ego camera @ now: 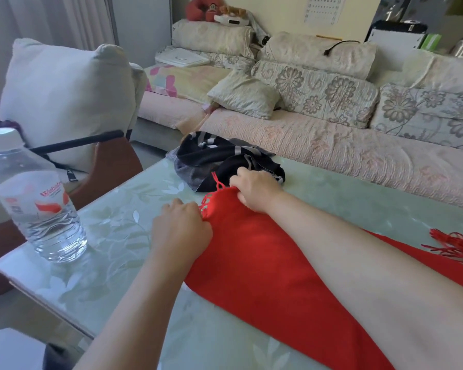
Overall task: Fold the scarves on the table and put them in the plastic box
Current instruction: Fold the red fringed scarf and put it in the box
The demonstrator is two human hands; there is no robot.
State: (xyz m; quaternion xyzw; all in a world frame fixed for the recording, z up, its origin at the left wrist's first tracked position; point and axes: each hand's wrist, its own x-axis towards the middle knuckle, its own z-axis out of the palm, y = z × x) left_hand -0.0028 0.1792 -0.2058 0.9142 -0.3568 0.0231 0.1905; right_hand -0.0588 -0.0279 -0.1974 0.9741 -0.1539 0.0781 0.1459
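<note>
Red scarf [265,263] lay beside the black scarf [225,158]; left hand [181,227] and right hand [254,192] pinched its fringed end.

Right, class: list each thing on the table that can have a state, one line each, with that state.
Red scarf: stretched out flat, fringed end held by both hands.
Left hand: pinches that fringed end.
Right hand: pinches the same end.
Dark striped scarf: crumpled heap, not folded.
Water bottle: upright, capped.
</note>
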